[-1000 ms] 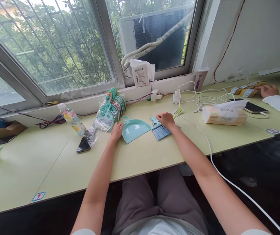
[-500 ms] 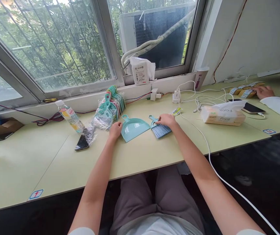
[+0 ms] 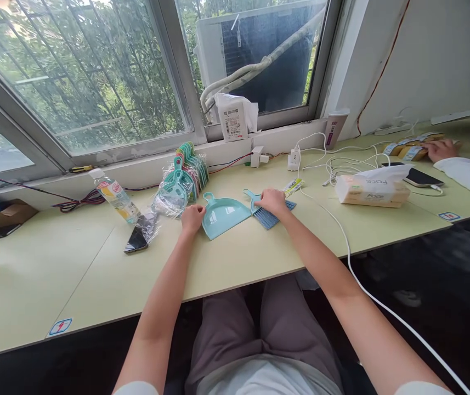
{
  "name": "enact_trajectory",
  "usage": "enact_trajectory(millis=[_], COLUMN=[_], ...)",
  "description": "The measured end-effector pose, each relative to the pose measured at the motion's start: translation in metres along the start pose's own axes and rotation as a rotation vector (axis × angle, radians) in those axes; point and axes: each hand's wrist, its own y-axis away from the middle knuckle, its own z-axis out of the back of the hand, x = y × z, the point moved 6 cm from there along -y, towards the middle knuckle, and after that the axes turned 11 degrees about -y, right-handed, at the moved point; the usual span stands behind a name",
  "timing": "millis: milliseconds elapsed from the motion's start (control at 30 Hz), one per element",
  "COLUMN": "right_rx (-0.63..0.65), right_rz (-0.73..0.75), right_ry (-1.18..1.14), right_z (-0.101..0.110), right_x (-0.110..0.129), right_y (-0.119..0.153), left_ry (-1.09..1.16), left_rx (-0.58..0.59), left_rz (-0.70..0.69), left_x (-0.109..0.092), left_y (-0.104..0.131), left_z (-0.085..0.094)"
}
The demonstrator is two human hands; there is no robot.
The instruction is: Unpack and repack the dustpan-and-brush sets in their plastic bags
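A light teal dustpan (image 3: pixel 225 215) lies flat on the pale green table, its looped handle pointing to the window. My left hand (image 3: pixel 192 218) is closed on the dustpan's left edge. Just right of the pan is a small hand brush (image 3: pixel 266 217) with blue-grey bristles and a teal handle. My right hand (image 3: pixel 271 202) is closed over the brush and covers part of its head. Behind my left hand stand several wrapped dustpan-and-brush sets (image 3: pixel 181 181) in clear plastic.
Left of me are a leaning drink bottle (image 3: pixel 114 196), a phone (image 3: pixel 136 240) and crumpled clear wrap. To the right lie a tissue pack (image 3: pixel 372 191), tangled white cables (image 3: pixel 344 164), a paper cup (image 3: pixel 335 129) and another person's hand (image 3: pixel 441 149) on yellowish packages.
My right hand has moved slightly left, and the brush has turned so its handle lies nearer the dustpan. My left hand keeps its place on the pan.
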Motion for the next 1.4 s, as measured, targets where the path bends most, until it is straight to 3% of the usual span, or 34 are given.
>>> enact_trajectory(millis=[133,333,500,633,767,933,1167,1400], right_rx=[-0.097,-0.080,0.022,0.111,0.195,0.252,0.293,0.305], right_rz=[0.015,0.170,0.283,0.355,0.424,0.464,0.489,0.469], right_ry=[-0.152,-0.273,-0.158,-0.169,-0.271,-0.367,-0.416,-0.481], right_z=[0.009,-0.001,-0.016,-0.013,-0.010,-0.018,-0.023,-0.023], right_x=[0.000,0.024,0.047,0.052,0.051,0.050,0.049,0.045], right_y=[-0.002,0.004,0.020,0.027,0.027,0.023,0.019,0.015], left_ry=[-0.018,-0.035,0.063,0.097,-0.005,-0.136,-0.241,-0.283], left_rx=[0.020,0.051,0.126,0.169,0.011,-0.227,-0.233,-0.160], left_rz=[0.008,-0.064,-0.374,-0.606,-0.764,-0.790,-0.884,-0.808], left_x=[-0.011,-0.042,-0.081,-0.100,-0.097,-0.079,-0.079,-0.085], left_y=[0.008,0.025,0.043,0.056,0.054,0.042,0.042,0.044], left_z=[0.009,0.016,0.007,-0.004,-0.006,0.003,-0.003,-0.004])
